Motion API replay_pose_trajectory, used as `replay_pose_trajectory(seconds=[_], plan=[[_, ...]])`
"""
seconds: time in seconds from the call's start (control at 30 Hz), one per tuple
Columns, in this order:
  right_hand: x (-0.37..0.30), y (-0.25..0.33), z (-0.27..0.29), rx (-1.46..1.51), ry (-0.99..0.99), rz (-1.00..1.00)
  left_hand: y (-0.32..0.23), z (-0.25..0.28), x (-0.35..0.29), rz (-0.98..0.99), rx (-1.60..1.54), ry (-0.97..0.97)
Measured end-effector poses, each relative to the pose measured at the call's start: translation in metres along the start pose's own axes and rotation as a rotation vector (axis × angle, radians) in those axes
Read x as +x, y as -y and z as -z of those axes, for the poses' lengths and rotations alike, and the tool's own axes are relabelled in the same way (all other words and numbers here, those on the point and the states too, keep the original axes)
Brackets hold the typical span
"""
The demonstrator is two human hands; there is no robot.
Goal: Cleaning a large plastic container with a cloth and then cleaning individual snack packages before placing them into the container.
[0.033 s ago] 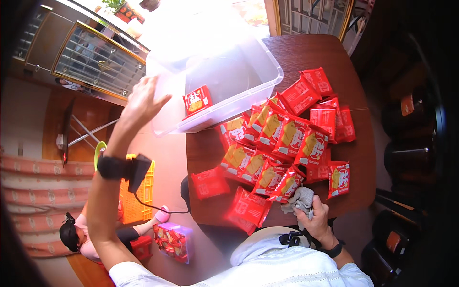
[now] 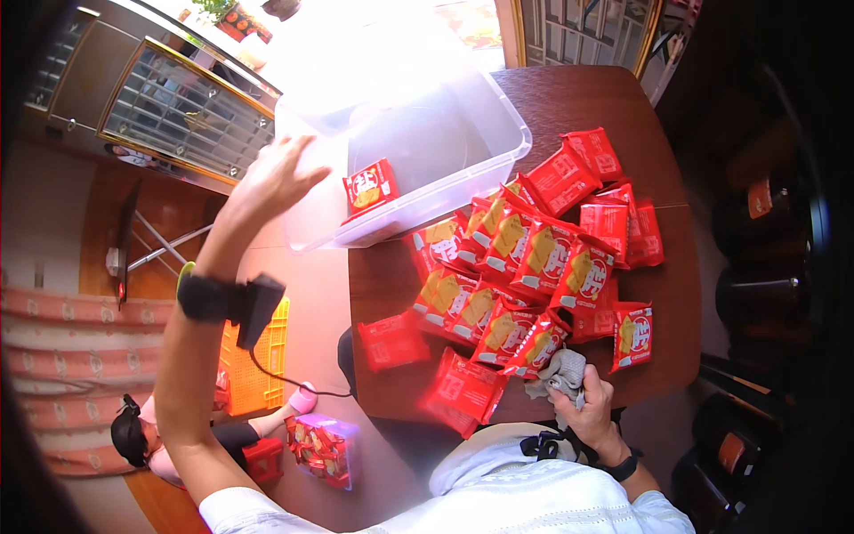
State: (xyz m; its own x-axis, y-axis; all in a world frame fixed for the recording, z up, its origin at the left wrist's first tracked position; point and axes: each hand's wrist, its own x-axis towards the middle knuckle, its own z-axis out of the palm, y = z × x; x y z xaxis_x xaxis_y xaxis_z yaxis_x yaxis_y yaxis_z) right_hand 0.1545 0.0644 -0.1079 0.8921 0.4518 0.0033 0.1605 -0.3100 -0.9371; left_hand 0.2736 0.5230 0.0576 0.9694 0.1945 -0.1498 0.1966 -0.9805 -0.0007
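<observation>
My left hand [image 2: 271, 182] is raised at the left side of a clear plastic box [image 2: 400, 218], fingers stretched and thumb apart, holding nothing. I cannot tell if it touches the box's rim. Inside the box, one red snack packet [image 2: 370, 186] leans near the front wall. My right hand [image 2: 589, 411] is closed on a crumpled grey cloth [image 2: 563, 370] at the table's near edge. Just beyond it spreads a pile of red cracker packets [image 2: 544, 255], some overlapping and some face down. A loose packet [image 2: 391, 341] lies to the left of the pile.
The brown table [image 2: 569, 93] carries the box and packets. On the floor at left are a yellow crate [image 2: 260, 365], a clear tub of red packets [image 2: 322, 451] and another person [image 2: 165, 445] sitting low. Dark chairs [image 2: 761, 294] line the right. A cable [image 2: 298, 389] hangs from my left wrist device.
My left hand has shifted slightly to the right and away from me, along the box's side. The whole view has moved a little. My right hand stays on the cloth.
</observation>
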Motion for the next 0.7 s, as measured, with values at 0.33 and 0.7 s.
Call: replay_pose_trajectory(seconds=[0.33, 0.7], plan=[[0.002, -0.002, 0.003, -0.017, 0.026, -0.022, -0.021, -0.033, 0.098, 0.074, -0.057, 0.651], [0.000, -0.009, 0.005, -0.018, 0.038, 0.026, -0.012, -0.060, 0.087, 0.028, -0.087, 0.678]])
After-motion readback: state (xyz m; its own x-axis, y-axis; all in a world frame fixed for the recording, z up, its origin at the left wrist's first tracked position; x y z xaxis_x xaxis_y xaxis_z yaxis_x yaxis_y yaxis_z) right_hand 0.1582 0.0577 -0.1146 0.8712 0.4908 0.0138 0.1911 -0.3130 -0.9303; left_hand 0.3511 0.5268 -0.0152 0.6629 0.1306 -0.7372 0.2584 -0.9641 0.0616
